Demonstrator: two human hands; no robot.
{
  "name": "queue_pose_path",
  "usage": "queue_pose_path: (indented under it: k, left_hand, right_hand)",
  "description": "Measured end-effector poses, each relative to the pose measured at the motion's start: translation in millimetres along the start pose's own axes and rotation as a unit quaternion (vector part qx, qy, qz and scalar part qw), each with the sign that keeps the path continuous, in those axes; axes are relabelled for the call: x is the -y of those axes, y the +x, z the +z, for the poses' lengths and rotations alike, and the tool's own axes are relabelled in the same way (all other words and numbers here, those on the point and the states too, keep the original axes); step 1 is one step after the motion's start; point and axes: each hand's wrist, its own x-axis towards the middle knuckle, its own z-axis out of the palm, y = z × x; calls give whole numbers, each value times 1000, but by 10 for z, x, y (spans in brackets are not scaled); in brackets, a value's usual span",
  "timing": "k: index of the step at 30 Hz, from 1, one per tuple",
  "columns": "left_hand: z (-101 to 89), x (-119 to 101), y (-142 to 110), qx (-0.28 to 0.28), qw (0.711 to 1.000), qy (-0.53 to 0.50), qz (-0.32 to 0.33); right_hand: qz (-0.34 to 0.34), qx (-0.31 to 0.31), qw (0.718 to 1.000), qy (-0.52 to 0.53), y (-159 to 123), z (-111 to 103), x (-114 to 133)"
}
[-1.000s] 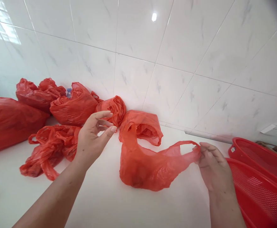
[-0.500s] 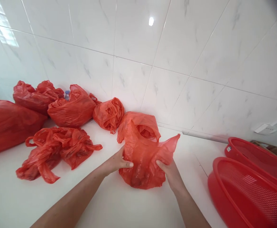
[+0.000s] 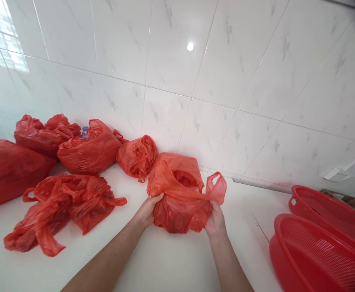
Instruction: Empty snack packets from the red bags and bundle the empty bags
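Between my hands is a red plastic bag point(image 3: 180, 211), thin enough to show a darker lump inside that I cannot make out. My left hand point(image 3: 148, 211) pinches its left side, thumb on top. On the right, my right hand point(image 3: 216, 219) grips the bag just below a looped handle that sticks up. The bag's upper edge is stretched between the two hands. Right behind it lies another red plastic bag point(image 3: 185, 162) with a round opening facing me.
Several filled red bags point(image 3: 89, 152) line the wall at left, a blue-capped bottle point(image 3: 84, 132) among them. Crumpled red bags point(image 3: 65, 207) lie nearer on the white table point(image 3: 165, 267). Two red mesh baskets point(image 3: 287, 239) stand at right, with a brown item point(image 3: 347, 200) behind.
Both hands have shifted their hold to the bag's upper edge and pulled it sideways. The bag's tall flaps have folded down, and a handle loop now shows at right. The view has tilted up slightly.
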Motion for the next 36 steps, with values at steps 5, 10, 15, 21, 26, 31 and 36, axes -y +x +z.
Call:
queue_pose_path:
  k: [5,10,15,21,26,31,36]
  left_hand:
    - [-166,113,-4,-3,998,-46,-48]
    - [-226,93,-64,73,994,-42,-65]
    - [-136,151,-119,179,983,-20,-44]
    - [-94,201,-78,36,998,14,-54]
    - [-93,154,-60,30,998,18,-54]
    - [-55,197,-78,52,998,2,-47]
    - [38,192,-154,98,992,76,-36]
  right_hand:
    - [77,66,995,10,10,-105,-191]
    - [101,49,992,-54,40,-128,-278]
    - [140,31,989,-32,46,-151,-327]
    - [123,77,983,-114,-5,-23,-332]
    - [122,113,968,-190,17,85,-405]
    - [120,64,971,-197,18,45,-463]
    - [101,144,951,-253,0,15,-478]
